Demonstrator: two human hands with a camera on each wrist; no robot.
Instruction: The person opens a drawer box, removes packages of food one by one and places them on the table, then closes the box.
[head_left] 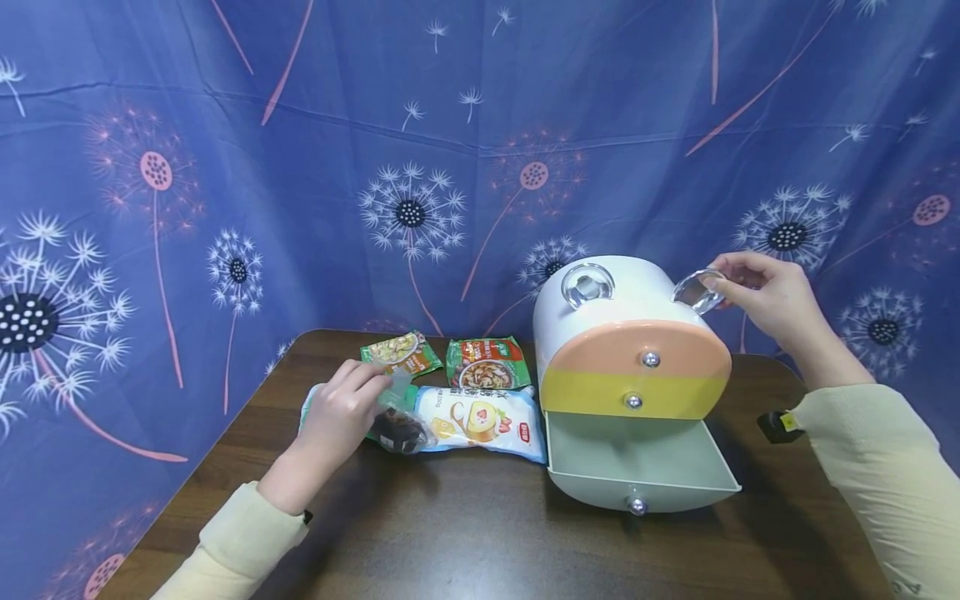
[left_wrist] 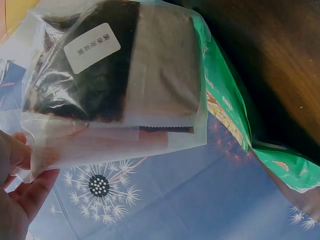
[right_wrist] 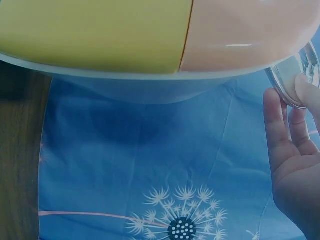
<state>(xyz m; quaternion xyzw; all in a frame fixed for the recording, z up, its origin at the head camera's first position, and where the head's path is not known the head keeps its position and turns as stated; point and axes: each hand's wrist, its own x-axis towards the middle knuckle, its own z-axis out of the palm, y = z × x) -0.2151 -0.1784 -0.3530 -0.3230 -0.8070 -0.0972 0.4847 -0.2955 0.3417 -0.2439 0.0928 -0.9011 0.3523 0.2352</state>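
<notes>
My left hand (head_left: pixel 347 410) pinches the top edge of a clear plastic bag (left_wrist: pixel 95 85) of dark contents with a small white label (left_wrist: pixel 92 47). In the head view the bag hangs just in front of a white and blue food pouch (head_left: pixel 480 421). My right hand (head_left: pixel 772 296) holds a shiny round ear (head_left: pixel 699 292) on the top right of a small drawer box (head_left: pixel 637 279), thumb on one face and fingers behind it. The box's green bottom drawer (head_left: pixel 637 446) is pulled out and bare inside, while the orange (head_left: pixel 600 350) and yellow drawers (head_left: pixel 585 392) are closed.
Two green food packets, one (head_left: pixel 405 353) at the back left and one (head_left: pixel 489 363) nearer the box, lie on the dark wooden table (head_left: pixel 465 525). A second round ear (head_left: pixel 587 286) tops the box's left. Behind hangs a blue dandelion-print cloth (head_left: pixel 322 208).
</notes>
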